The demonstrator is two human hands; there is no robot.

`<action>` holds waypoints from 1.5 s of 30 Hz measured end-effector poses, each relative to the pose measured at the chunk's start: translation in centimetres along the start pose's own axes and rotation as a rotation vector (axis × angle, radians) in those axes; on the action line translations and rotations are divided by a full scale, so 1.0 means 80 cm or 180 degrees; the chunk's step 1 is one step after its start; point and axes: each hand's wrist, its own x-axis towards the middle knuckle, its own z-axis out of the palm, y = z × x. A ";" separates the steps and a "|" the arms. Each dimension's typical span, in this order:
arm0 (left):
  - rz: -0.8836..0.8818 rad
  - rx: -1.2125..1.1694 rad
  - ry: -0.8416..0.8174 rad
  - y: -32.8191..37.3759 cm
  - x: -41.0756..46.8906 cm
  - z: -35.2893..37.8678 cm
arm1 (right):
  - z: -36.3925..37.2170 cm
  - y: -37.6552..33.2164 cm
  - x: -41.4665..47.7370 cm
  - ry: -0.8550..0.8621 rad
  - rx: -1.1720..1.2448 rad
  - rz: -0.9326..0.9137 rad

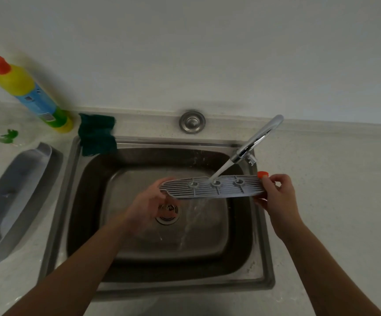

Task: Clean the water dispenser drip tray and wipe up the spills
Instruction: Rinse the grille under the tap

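1. Drip-tray grille (214, 187): grey slotted plastic, long and narrow with rounded ends, three round bosses in a row along its middle. We hold it level over the sink (262, 265), slot side up, so that the stream strikes the centre boss and the runoff falls through the slots into the basin, not onto the desk (335, 201).

2. Left hand (148, 206): under the grille's left end, fingers cupped beneath it as a prop. How tightly it grips we cannot tell; part of the hand is hidden by the grille.

3. Right hand (278, 197): pinching the grille's right end, thumb on top, fingers below. This end appears to carry the grip and steer the piece under the water.

4. Tap (258, 137): chrome, far right of the basin, running; water fans out below the grille.

5. Drip-tray base (13, 195): grey trough lying on the desk left of the sink, well apart from the grille, apparently waiting its own rinse.

6. Green cloth (97, 135): draped over the sink's far-left rim, within reach for the spills.

7. Cleaner bottle (29, 94): yellow and blue with a red cap, upright at far left.

8. Small red object (262, 174): just beyond the right hand; identity unclear.
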 end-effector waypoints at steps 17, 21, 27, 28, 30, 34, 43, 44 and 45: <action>0.0635 -0.0441 0.1419 0.003 -0.011 -0.067 | 0.071 0.004 -0.001 -0.0875 0.0216 0.0109; 0.0650 -0.0184 0.1938 -0.011 -0.027 -0.084 | 0.092 -0.003 -0.008 -0.0999 -0.0125 -0.0237; 0.0738 0.0640 0.2323 -0.035 -0.049 -0.102 | 0.101 0.000 -0.016 -0.0988 -0.0564 -0.0438; 0.0762 0.0721 0.2345 -0.037 -0.050 -0.103 | 0.100 -0.001 -0.018 -0.1013 -0.0526 -0.0434; 0.0773 0.0776 0.2372 -0.039 -0.048 -0.103 | 0.097 -0.004 -0.022 -0.1082 -0.0435 -0.0444; 0.0400 0.0379 0.2162 -0.044 -0.039 -0.099 | 0.086 -0.007 -0.026 -0.1082 -0.0332 -0.0479; 0.0310 0.0049 0.1546 -0.025 0.000 -0.049 | 0.042 0.021 -0.031 -0.0458 -0.0247 -0.0154; 0.0413 0.0071 0.1504 -0.020 0.003 -0.045 | 0.036 0.028 -0.032 -0.0400 -0.0180 -0.0055; 0.0522 0.0084 0.1459 -0.015 0.006 -0.041 | 0.031 0.035 -0.032 -0.0360 -0.0099 0.0044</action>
